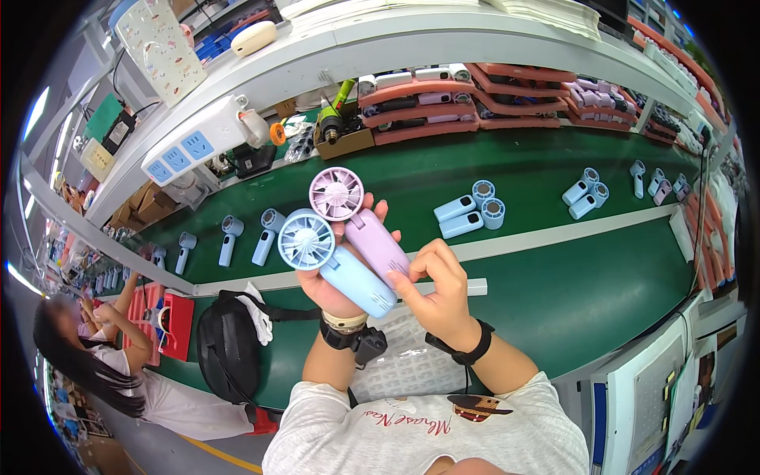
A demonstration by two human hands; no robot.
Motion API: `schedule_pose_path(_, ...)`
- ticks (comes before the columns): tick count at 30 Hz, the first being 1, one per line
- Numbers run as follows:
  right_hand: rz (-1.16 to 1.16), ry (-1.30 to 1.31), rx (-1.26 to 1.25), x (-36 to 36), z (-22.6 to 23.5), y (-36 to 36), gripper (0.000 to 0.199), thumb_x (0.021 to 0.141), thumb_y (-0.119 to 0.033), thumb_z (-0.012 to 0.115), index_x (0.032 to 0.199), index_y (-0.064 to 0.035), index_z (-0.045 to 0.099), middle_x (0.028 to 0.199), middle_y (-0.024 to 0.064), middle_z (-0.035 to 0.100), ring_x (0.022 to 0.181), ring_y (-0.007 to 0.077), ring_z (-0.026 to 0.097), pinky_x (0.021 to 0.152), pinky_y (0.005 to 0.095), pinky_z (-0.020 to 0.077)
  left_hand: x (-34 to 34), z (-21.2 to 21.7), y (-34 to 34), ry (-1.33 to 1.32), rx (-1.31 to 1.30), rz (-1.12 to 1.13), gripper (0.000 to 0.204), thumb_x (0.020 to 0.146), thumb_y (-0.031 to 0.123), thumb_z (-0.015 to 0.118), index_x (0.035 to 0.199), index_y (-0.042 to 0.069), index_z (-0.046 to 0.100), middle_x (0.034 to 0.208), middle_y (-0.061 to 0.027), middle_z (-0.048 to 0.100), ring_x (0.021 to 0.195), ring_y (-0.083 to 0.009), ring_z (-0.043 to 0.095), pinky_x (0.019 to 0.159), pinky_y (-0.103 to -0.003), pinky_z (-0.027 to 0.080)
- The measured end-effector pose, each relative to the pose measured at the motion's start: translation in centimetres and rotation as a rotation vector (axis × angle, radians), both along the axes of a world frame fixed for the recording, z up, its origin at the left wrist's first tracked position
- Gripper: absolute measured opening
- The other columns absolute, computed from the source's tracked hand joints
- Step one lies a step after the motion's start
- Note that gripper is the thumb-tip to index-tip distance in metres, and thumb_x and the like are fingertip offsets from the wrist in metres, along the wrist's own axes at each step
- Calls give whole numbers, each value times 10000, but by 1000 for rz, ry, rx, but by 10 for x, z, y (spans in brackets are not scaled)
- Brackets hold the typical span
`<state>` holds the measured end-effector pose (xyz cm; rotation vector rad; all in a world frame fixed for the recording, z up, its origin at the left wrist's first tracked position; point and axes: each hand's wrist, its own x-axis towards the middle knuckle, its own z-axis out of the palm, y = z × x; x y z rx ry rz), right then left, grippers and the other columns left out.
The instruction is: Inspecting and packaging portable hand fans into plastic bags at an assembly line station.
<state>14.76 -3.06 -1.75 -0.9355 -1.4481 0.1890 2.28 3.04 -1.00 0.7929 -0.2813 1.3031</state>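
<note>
Two handheld fans lie side by side in my left hand [326,294], a light blue fan [358,283] in front and a purple fan [378,244] beyond it. Their round grilles point up and left, the handles slanting down to the right. My left palm is beneath them, and its fingertips show past the purple handle. With thumb and curled fingers, my right hand [440,286] pinches the lower end of the purple handle. Below my hands lies a sheet of small labels [412,356] in rows. Both wrists wear black straps.
Blue fans [469,210] stand and lie in groups along the green belt [530,170]. Orange trays [419,87] full of fans are stacked behind. A black backpack [228,348] rests at left, near a seated co-worker [119,368]. A white power strip [198,141] hangs overhead.
</note>
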Motion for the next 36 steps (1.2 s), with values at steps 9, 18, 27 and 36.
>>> schedule_pose_path(9,46,52,12,16,12,-3,204,743,-1,684,677,-23,492,676,61,491,586,137,462,517,253,359,-22,-63,104,1124,196,251,489,750,307,548,1168,54,564,1246,-182,490,1133,-281,502,883,-410,449)
schedule_pose_path(18,45,6,9,27,18,-10,199,735,12,677,672,-25,492,629,61,496,557,144,459,514,255,356,-17,-109,139,1788,1007,759,380,734,266,669,1055,77,595,1161,-152,546,1089,-331,512,921,-392,418)
schedule_pose_path(27,62,-49,-53,42,22,-6,164,738,-17,685,712,-26,524,650,59,524,577,163,491,540,263,383,-45,-80,84,1748,987,580,324,772,231,686,1037,69,595,1109,-108,598,1039,-313,551,882,-396,437)
schedule_pose_path(36,79,-758,-473,51,-28,-6,346,728,-188,729,1020,-79,578,821,97,629,777,273,611,698,374,456,-104,-82,-42,1891,818,440,383,767,312,691,1059,80,604,1068,-92,587,996,-294,551,830,-385,427)
